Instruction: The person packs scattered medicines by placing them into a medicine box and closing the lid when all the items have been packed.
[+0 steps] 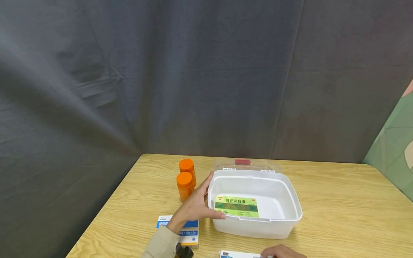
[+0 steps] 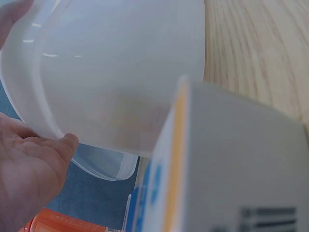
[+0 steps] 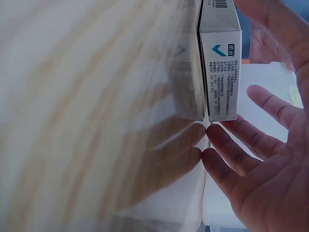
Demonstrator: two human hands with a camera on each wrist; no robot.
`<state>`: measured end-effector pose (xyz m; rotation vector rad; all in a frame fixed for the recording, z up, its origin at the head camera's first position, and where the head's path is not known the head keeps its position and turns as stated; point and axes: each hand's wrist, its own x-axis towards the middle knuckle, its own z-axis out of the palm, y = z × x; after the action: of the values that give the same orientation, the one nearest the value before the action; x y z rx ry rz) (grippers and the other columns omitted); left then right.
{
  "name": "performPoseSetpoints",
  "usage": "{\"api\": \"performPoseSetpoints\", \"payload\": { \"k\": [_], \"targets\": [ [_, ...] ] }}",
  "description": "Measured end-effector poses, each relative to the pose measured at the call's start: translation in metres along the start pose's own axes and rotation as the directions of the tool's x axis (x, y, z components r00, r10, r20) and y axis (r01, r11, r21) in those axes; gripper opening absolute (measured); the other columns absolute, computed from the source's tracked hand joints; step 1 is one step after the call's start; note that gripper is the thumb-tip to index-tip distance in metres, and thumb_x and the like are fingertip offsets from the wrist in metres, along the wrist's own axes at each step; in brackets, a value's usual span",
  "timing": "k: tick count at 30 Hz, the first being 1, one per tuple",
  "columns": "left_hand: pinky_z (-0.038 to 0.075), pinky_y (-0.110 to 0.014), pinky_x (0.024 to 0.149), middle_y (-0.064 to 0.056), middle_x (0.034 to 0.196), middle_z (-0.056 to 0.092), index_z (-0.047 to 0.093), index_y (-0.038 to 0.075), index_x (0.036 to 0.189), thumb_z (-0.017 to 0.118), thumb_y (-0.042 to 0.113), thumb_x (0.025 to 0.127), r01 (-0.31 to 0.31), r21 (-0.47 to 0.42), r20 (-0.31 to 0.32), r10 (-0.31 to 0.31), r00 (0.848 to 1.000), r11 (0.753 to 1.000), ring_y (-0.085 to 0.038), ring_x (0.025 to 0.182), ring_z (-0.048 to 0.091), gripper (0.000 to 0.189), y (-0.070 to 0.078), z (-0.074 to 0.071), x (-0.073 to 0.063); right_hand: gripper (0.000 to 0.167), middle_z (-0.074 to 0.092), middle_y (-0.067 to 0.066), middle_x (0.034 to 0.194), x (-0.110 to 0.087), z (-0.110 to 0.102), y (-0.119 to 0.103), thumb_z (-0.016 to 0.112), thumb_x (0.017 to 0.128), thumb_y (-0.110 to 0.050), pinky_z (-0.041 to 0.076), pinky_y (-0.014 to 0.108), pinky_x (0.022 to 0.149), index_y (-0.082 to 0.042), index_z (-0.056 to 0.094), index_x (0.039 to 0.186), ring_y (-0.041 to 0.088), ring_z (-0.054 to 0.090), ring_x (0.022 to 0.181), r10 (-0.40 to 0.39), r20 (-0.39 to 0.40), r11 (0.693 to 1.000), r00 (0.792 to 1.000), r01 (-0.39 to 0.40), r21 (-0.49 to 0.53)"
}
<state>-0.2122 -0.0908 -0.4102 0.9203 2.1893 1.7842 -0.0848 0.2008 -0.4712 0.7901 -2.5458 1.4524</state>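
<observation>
In the head view, my left hand (image 1: pixel 196 207) holds the left end of a white plastic storage box (image 1: pixel 251 228), its thumb over the front rim and fingers at the back left corner. A green medicine box (image 1: pixel 237 206) lies flat inside. At the bottom edge my right hand (image 1: pixel 282 251) is at the right end of a white medicine box (image 1: pixel 240 254). In the right wrist view, loosely extended fingers (image 3: pixel 222 169) reach around that box with fingertips on the table; whether they press it is unclear. A blue-and-white medicine box (image 1: pixel 190 233) lies beside my left wrist.
Two orange bottles (image 1: pixel 185 186) stand left of the storage box, one behind the other. The clear lid (image 1: pixel 258 165) with a red latch hangs back behind it. A dark cloth (image 1: pixel 226 79) rises behind the wooden table (image 1: pixel 338 208).
</observation>
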Motion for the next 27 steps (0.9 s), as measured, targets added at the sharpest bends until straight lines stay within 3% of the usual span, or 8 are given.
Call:
{"api": "performPoseSetpoints", "payload": {
  "k": [6, 11, 17, 23, 27],
  "targets": [
    [0.03, -0.034, 0.11, -0.009, 0.152, 0.034, 0.002, 0.017, 0.157, 0.089, 0.024, 0.071, 0.009, 0.001, -0.002, -0.009, 1.0, 1.0, -0.027, 0.129, 0.043, 0.123, 0.0007, 0.0001, 0.0, 0.023, 0.057, -0.021, 0.085, 0.0015, 0.0014, 0.0041, 0.078, 0.082, -0.014, 0.05, 0.02, 0.051, -0.029, 0.065, 0.093, -0.003, 0.057, 0.068, -0.084, -0.061, 0.99, 0.995, 0.076, -0.117],
    [0.03, -0.035, 0.11, -0.01, 0.151, 0.034, 0.002, 0.016, 0.157, 0.089, 0.024, 0.071, -0.001, -0.003, 0.002, 0.001, 1.0, 1.0, -0.028, 0.129, 0.043, 0.122, 0.0004, 0.0, -0.0001, 0.027, 0.055, -0.022, 0.084, 0.0017, 0.0059, 0.0076, 0.081, 0.078, -0.012, 0.048, 0.017, 0.05, -0.03, 0.064, 0.09, -0.004, 0.055, 0.066, -0.121, -0.113, 0.984, 0.986, 0.105, -0.142],
    [0.03, -0.035, 0.11, -0.009, 0.151, 0.034, 0.001, 0.016, 0.157, 0.089, 0.024, 0.071, -0.001, -0.013, 0.002, 0.001, 1.0, 1.0, -0.028, 0.129, 0.043, 0.123, -0.0001, 0.0, 0.0001, 0.022, 0.054, -0.022, 0.084, 0.0009, 0.0069, 0.0082, 0.079, 0.08, -0.016, 0.049, 0.019, 0.049, -0.03, 0.064, 0.089, -0.004, 0.055, 0.067, -0.126, -0.092, 0.986, 0.988, 0.115, -0.12],
    [0.029, -0.035, 0.111, -0.009, 0.152, 0.033, 0.001, 0.016, 0.157, 0.089, 0.024, 0.071, -0.005, -0.015, 0.005, 0.005, 1.0, 1.0, -0.027, 0.13, 0.042, 0.122, 0.0006, 0.0001, 0.0001, 0.028, 0.053, -0.023, 0.082, 0.002, 0.0082, 0.0043, 0.084, 0.075, -0.021, 0.046, 0.015, 0.049, -0.036, 0.062, 0.085, -0.005, 0.054, 0.065, -0.129, -0.119, 0.979, 0.984, 0.108, -0.174],
    [0.028, -0.035, 0.111, -0.01, 0.153, 0.032, 0.001, 0.015, 0.156, 0.088, 0.026, 0.072, -0.01, -0.012, 0.007, 0.01, 1.0, 1.0, -0.028, 0.131, 0.041, 0.122, -0.0001, -0.0001, 0.0001, 0.035, 0.053, -0.025, 0.083, 0.0028, 0.008, 0.0058, 0.087, 0.071, -0.02, 0.043, 0.009, 0.051, -0.038, 0.061, 0.084, -0.006, 0.053, 0.067, -0.194, -0.133, 0.963, 0.972, 0.162, -0.217]
  ]
}}
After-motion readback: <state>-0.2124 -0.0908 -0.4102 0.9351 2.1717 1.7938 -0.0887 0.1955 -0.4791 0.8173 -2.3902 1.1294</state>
